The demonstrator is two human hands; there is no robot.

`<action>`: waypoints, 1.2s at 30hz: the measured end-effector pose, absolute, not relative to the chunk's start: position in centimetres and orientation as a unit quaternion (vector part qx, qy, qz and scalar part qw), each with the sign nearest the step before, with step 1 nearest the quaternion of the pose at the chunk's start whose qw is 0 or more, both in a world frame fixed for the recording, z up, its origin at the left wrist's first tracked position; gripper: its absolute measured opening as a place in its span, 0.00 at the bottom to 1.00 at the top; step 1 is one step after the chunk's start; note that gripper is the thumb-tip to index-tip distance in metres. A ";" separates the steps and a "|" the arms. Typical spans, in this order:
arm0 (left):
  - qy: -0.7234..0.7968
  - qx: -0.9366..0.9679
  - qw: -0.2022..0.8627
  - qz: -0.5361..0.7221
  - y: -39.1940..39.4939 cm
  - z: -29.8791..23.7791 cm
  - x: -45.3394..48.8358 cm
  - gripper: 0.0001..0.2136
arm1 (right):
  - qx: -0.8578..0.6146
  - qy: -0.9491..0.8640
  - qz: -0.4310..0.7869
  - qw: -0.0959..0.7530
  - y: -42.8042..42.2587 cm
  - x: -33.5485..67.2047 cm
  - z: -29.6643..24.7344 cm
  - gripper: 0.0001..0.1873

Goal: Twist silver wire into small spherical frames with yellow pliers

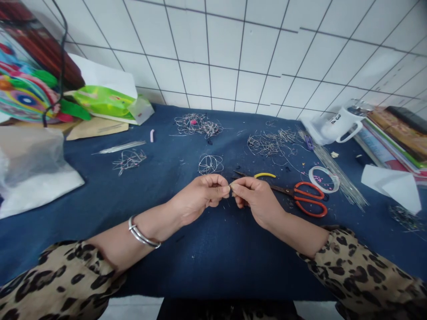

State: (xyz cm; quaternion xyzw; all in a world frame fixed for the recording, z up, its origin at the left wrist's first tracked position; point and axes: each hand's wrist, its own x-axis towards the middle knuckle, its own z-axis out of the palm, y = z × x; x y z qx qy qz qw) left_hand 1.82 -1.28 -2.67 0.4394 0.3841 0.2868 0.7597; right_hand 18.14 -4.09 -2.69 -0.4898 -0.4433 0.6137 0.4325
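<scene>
My left hand point(203, 195) and my right hand point(255, 198) meet fingertip to fingertip over the blue cloth. Each is closed in a pinch, thumb against forefinger. Whatever lies between the fingertips is too small to name. Just beyond my left hand is a loose coil of thin wire point(211, 164). Scissors with red handles point(311, 199) lie partly behind my right hand. A tool with a yellow handle point(265, 175) shows just past my right fingers, the rest of it partly hidden.
Tangled wire pieces point(271, 142) lie at the back right, with another tangle point(196, 125) at the back middle. A clear round dish point(324, 179) holds small pink beads. Long thin rods point(340, 173) lie beside it. A white mug point(343, 122) stands at right, a plastic bag point(36, 169) at left.
</scene>
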 end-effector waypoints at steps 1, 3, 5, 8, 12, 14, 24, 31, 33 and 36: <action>0.384 0.437 0.761 0.289 -1.3 -2.7 1.9 0.06 | -0.490 -0.440 0.613 0.435 -4.1 18.1 -2.8 0.09; 0.383 0.433 0.762 0.291 -1.4 -2.7 1.9 0.06 | -0.490 -0.437 0.613 0.440 -4.1 18.0 -2.9 0.08; 0.382 0.431 0.764 0.292 -1.4 -2.7 2.0 0.06 | -0.487 -0.436 0.613 0.444 -4.2 18.0 -3.0 0.08; 0.381 0.429 0.764 0.295 -1.4 -2.9 2.0 0.05 | -0.486 -0.437 0.611 0.447 -4.2 18.0 -3.1 0.08; 0.380 0.427 0.764 0.300 -1.4 -2.9 2.1 0.05 | -0.486 -0.438 0.609 0.448 -4.2 18.0 -3.1 0.08; 0.381 0.426 0.763 0.303 -1.4 -2.9 2.1 0.06 | -0.486 -0.438 0.607 0.450 -4.2 18.0 -3.1 0.08; 0.384 0.428 0.759 0.305 -1.4 -3.0 2.2 0.07 | -0.488 -0.445 0.601 0.450 -4.3 17.9 -3.3 0.07; 0.380 0.610 0.658 0.224 -0.6 -1.3 0.8 0.08 | -0.521 -0.504 0.600 0.338 -3.6 18.9 -2.0 0.06; 0.380 0.688 0.592 0.177 0.0 -0.5 0.0 0.08 | -0.540 -0.566 0.552 0.287 -3.3 19.4 -1.6 0.06; 0.397 0.803 0.430 0.112 0.9 0.1 -1.3 0.08 | -0.549 -0.670 0.456 0.204 -3.1 20.1 -1.1 0.06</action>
